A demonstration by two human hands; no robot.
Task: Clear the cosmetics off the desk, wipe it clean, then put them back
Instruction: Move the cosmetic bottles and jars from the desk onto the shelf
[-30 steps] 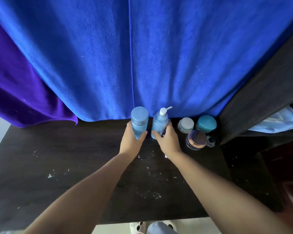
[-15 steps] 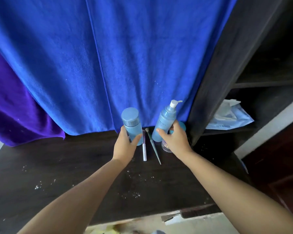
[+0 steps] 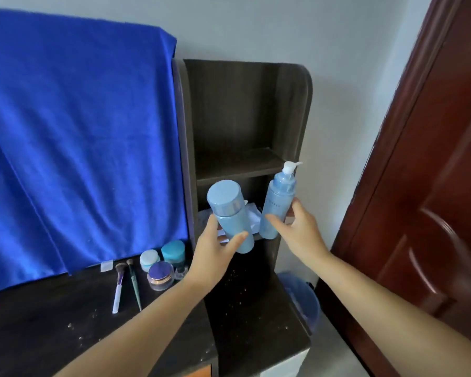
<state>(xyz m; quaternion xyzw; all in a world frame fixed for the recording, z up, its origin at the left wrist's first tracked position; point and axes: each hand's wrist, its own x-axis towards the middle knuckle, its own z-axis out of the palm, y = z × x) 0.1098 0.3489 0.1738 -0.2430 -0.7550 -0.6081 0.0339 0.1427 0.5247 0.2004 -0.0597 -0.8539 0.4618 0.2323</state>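
Note:
My left hand (image 3: pixel 214 253) grips a light blue capped bottle (image 3: pixel 230 213), held up in front of the dark shelf unit (image 3: pixel 245 126). My right hand (image 3: pixel 301 235) grips a blue pump bottle (image 3: pixel 278 206) beside it, at the height of the lower shelf. On the dark desk (image 3: pixel 52 322) at the back stand a teal-lidded jar (image 3: pixel 173 251), a white-lidded jar (image 3: pixel 149 259) and a purple-lidded glass jar (image 3: pixel 160 276). Two makeup brushes (image 3: pixel 125 287) lie to their left. White specks dot the desk top.
A blue towel (image 3: pixel 74 131) hangs behind the desk. A white and blue packet (image 3: pixel 252 216) lies on the lower shelf behind the bottles. A blue bin (image 3: pixel 303 297) stands on the floor right of the shelf unit, and a dark red door (image 3: pixel 424 186) fills the right side.
Both hands have lifted their bottles off the desk and carried them right and up, to the shelf unit. The view has swung right, showing the shelves, the door and the bin.

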